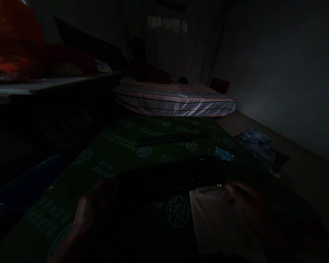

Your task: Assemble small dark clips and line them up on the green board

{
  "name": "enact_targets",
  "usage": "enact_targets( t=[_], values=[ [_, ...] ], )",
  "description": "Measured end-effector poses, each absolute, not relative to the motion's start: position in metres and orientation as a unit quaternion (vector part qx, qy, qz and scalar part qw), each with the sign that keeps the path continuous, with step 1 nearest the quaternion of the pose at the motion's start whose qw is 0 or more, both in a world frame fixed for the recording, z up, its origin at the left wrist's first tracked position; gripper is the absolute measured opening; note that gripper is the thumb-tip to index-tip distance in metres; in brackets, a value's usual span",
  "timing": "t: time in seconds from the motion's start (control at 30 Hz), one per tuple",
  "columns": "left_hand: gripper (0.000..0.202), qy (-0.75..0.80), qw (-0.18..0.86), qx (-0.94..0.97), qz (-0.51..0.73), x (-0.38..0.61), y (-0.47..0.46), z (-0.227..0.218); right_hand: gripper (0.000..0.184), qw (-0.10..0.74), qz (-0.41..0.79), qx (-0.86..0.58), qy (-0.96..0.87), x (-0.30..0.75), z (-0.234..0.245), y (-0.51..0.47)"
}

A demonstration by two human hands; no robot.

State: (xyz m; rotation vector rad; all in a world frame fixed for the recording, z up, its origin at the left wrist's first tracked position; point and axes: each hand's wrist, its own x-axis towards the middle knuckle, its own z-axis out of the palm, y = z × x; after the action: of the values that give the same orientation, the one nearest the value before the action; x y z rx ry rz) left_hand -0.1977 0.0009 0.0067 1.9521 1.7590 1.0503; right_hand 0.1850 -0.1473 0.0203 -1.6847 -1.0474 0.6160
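In the dim head view, a black keyboard lies across the green printed sheet, its keys hard to make out. My left hand is closed at the keyboard's left end, though its fingers are partly lost in shadow. A pale cloth hangs down from my right hand, pinched between the fingers near the keyboard's right end. Farther back lies a second dark, long object that looks like another keyboard. To its right sits a crumpled light-blue cloth or wrapper.
A striped mattress stands beyond the green sheet. A shelf or tabletop with an orange bag is at the left. Bundled fabric lies on the floor at the right, and a blue chair-like edge at the left.
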Motion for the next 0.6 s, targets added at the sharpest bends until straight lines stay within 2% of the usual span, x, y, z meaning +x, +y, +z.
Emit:
enact_targets(
  t=[0.1,0.27,0.6],
  values=[
    [0.05,0.61,0.207,0.684,0.342,-0.207,-0.004,0.004,0.029,0.488,0.275,-0.677,-0.478,0.165,0.022,-0.145],
    [0.045,0.629,0.256,0.647,0.347,-0.207,-0.011,0.005,0.027,0.497,0.401,-0.627,-0.446,0.13,0.025,-0.146],
    [0.037,0.636,0.259,0.632,0.359,-0.207,-0.018,0.001,0.025,0.467,0.492,-0.574,-0.459,0.094,0.012,-0.129]
  ],
)
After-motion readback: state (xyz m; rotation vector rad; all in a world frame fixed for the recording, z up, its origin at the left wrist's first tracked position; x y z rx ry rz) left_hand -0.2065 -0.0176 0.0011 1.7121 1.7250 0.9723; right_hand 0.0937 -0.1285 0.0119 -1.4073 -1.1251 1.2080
